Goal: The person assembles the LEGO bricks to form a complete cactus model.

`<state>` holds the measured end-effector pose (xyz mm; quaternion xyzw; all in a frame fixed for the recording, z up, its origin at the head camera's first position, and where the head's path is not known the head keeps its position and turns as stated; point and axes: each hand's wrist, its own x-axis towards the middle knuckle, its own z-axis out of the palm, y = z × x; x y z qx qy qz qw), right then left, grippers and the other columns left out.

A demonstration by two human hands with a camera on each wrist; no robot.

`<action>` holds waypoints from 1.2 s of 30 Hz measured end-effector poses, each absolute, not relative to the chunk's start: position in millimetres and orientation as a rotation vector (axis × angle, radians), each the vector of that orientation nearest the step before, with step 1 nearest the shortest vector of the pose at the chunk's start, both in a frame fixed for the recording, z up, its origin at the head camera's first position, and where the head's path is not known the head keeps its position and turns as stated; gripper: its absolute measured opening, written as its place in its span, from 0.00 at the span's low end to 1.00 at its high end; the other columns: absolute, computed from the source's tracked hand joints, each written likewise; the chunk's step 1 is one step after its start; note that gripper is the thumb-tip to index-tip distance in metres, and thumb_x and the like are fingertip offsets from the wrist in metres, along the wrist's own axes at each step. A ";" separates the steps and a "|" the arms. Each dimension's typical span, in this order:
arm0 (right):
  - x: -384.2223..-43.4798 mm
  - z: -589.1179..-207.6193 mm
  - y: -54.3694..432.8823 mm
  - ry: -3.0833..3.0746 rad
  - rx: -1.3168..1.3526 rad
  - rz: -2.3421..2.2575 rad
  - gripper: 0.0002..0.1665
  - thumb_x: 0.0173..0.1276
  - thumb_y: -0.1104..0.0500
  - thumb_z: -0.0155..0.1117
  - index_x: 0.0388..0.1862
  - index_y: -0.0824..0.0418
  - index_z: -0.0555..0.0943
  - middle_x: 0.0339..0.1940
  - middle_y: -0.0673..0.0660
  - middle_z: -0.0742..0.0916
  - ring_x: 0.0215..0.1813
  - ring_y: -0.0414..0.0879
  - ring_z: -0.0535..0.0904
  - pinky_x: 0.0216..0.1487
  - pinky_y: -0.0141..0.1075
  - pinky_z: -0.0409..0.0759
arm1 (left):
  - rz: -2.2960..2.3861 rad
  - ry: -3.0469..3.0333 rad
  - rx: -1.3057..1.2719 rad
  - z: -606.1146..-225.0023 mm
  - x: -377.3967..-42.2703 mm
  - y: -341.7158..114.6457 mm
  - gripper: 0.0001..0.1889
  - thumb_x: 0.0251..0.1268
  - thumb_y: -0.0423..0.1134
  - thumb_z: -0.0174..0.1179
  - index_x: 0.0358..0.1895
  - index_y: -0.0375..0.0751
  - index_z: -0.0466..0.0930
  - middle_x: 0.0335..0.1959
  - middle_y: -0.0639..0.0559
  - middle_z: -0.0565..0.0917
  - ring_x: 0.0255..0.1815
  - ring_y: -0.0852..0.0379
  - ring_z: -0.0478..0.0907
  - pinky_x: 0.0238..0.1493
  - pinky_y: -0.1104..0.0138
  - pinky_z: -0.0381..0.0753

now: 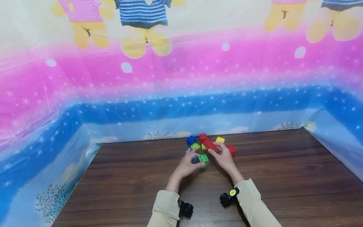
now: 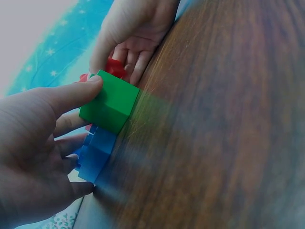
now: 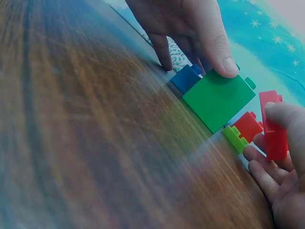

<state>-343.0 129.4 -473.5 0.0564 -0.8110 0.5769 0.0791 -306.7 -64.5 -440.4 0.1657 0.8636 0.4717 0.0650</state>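
My left hand [image 1: 187, 165] pinches a green toy building block [image 1: 203, 160] between thumb and finger, close to the tabletop. Beside that block, under the left hand's other fingers, is a blue block [image 2: 97, 157]; whether those fingers touch it I cannot tell. To the right, my right hand [image 1: 225, 156] grips a red block [image 1: 210, 145], tilted and raised off the table. The thumb lies on the red block's near face in the right wrist view. Behind the hands, a light green block [image 3: 234, 138] and another red block [image 3: 249, 126] sit close together.
Around the hands on the brown wooden table [image 1: 127, 183] lie a blue block [image 1: 191, 140], a light green block [image 1: 195, 146], a yellow block [image 1: 220, 140] and a red block [image 1: 232, 150]. A patterned cloth [image 1: 170, 126] borders the table's back and sides.
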 end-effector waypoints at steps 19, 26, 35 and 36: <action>-338.4 -458.4 140.0 -2.307 0.209 1.695 0.28 0.66 0.59 0.67 0.64 0.63 0.74 0.62 0.66 0.81 0.57 0.51 0.80 0.53 0.33 0.82 | 1.396 2.593 0.528 -441.7 -306.8 -64.5 0.24 0.67 0.45 0.61 0.61 0.35 0.75 0.78 0.40 0.57 0.81 0.38 0.39 0.72 0.33 0.51; -336.6 -440.5 148.6 -2.164 0.263 1.736 0.25 0.63 0.66 0.68 0.60 0.66 0.76 0.56 0.68 0.82 0.41 0.27 0.77 0.40 0.20 0.78 | 1.375 2.592 0.544 -441.8 -306.6 -66.3 0.24 0.67 0.46 0.61 0.61 0.35 0.75 0.78 0.40 0.55 0.81 0.37 0.38 0.71 0.32 0.50; -332.2 -437.8 151.0 -2.202 0.296 1.953 0.27 0.66 0.68 0.63 0.64 0.68 0.73 0.49 0.58 0.84 0.41 0.30 0.80 0.43 0.24 0.82 | 1.372 2.584 0.543 -440.8 -306.1 -66.1 0.24 0.68 0.46 0.60 0.61 0.36 0.75 0.79 0.40 0.55 0.81 0.38 0.38 0.72 0.33 0.49; -331.9 -437.0 151.1 -2.192 0.302 1.986 0.28 0.66 0.68 0.63 0.65 0.69 0.72 0.49 0.56 0.84 0.42 0.30 0.80 0.44 0.24 0.82 | 1.372 2.583 0.546 -440.9 -306.1 -66.2 0.24 0.68 0.46 0.60 0.61 0.36 0.75 0.79 0.40 0.55 0.81 0.37 0.38 0.72 0.33 0.49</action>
